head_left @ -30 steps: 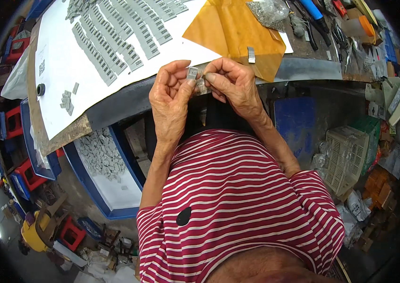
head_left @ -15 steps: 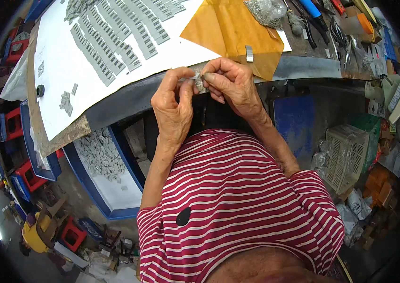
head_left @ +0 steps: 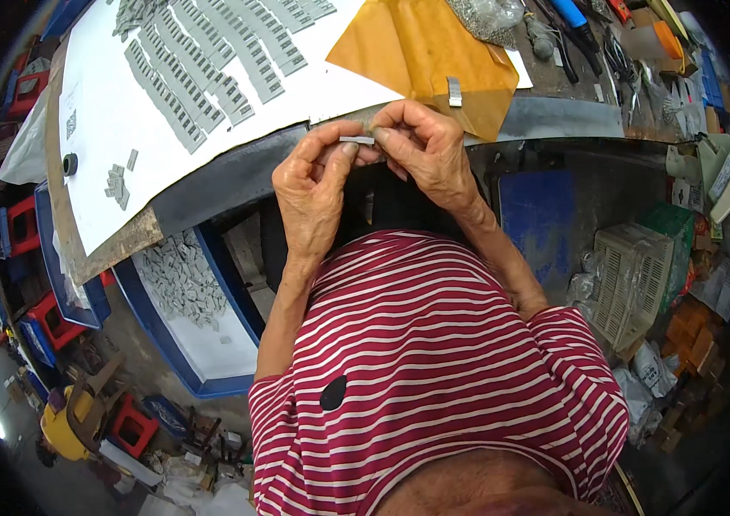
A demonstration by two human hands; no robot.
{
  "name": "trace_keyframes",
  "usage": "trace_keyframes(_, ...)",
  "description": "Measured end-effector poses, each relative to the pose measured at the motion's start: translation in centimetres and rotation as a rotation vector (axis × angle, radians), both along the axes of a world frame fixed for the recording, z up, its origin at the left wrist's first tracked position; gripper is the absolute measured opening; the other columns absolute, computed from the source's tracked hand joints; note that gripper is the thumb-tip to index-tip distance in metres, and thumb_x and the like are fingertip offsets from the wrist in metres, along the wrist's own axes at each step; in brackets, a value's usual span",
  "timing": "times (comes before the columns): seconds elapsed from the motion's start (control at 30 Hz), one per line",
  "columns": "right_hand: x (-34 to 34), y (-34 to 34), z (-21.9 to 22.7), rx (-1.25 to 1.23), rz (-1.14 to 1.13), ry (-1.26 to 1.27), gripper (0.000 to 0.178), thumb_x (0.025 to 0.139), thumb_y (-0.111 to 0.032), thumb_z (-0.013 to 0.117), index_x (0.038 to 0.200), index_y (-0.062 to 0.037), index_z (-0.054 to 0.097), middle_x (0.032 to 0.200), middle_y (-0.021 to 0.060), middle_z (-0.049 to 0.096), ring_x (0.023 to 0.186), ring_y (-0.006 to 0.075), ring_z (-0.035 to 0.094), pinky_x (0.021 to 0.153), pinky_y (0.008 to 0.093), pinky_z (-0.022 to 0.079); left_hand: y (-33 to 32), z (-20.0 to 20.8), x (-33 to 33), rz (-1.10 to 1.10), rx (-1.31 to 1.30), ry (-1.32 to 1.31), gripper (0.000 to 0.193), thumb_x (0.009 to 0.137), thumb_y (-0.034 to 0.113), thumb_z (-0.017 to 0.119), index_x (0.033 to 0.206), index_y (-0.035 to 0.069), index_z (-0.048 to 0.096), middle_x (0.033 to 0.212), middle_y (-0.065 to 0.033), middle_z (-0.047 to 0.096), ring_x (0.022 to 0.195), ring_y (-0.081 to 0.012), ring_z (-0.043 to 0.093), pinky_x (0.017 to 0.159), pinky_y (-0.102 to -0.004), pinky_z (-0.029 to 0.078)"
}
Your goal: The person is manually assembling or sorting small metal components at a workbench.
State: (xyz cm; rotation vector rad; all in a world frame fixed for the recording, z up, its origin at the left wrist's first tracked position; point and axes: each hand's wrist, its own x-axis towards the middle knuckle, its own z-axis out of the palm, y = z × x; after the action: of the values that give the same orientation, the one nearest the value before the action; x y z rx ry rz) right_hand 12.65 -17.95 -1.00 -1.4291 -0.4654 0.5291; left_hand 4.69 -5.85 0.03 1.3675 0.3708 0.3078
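Just past the table's front edge, my left hand (head_left: 312, 193) pinches a small light-grey strip-like piece (head_left: 356, 139) between thumb and fingers. My right hand (head_left: 430, 156) is closed in a pinch at the piece's right end; whatever lies between its fingertips is too small to make out. Beyond the hands, long rows of similar grey pieces (head_left: 163, 96) lie on a white sheet (head_left: 107, 225), with a small loose group (head_left: 117, 182) nearer its left side. A short bent metal piece (head_left: 454, 92) rests on the yellow-brown paper (head_left: 382, 60) to the right.
A clear bag of tiny metal parts (head_left: 487, 21) and a blue-handled tool (head_left: 568, 12) occupy the far right of the table. Below the table's left edge sits a blue tray (head_left: 152, 325) holding many grey pieces. A black ring (head_left: 71, 163) lies at the sheet's left edge.
The grey piece in my left hand has turned, now lying roughly level with its long side showing. Both hands stay close together in nearly the same place.
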Motion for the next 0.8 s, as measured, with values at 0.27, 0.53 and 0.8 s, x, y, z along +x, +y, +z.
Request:
trace_keyframes(0.27,0.12,-0.29,-0.36,-0.071,0.010,-0.023,0.008,0.084,-0.005,0.055,0.087,0.0022,0.056,0.071,-0.0018,0.053,0.058,0.0011,0.047,0.051,0.0159,0.039,0.22,-0.35,-0.27,-0.033,0.081,0.000,0.018,0.085,-0.002,0.051,0.101,-0.003,0.060,0.080,-0.0065,0.061,0.069,-0.0083,0.058,0.061,-0.0170,0.044)
trace_keyframes(0.53,-0.10,-0.39,-0.55,-0.092,-0.012,-0.263,0.006,0.084,-0.004,0.055,0.088,0.0013,0.055,0.075,-0.0010,0.053,0.061,0.0016,0.047,0.053,0.0157,0.039,-0.32,0.03,-0.15,-0.042,0.122,0.001,0.020,0.084,-0.001,0.052,0.103,-0.003,0.058,0.079,-0.0060,0.062,0.069,-0.0073,0.058,0.060,-0.0164,0.044)
trace_keyframes(0.8,-0.02,-0.80,0.00,-0.131,-0.013,-0.220,0.005,0.082,-0.004,0.058,0.085,0.0007,0.056,0.070,-0.0022,0.053,0.058,0.0008,0.047,0.049,0.0149,0.037,-0.17,-0.41,-0.15,-0.022,0.039,0.021,0.021,0.086,0.000,0.051,0.105,-0.003,0.057,0.076,-0.0064,0.062,0.071,-0.0091,0.060,0.062,-0.0169,0.046)
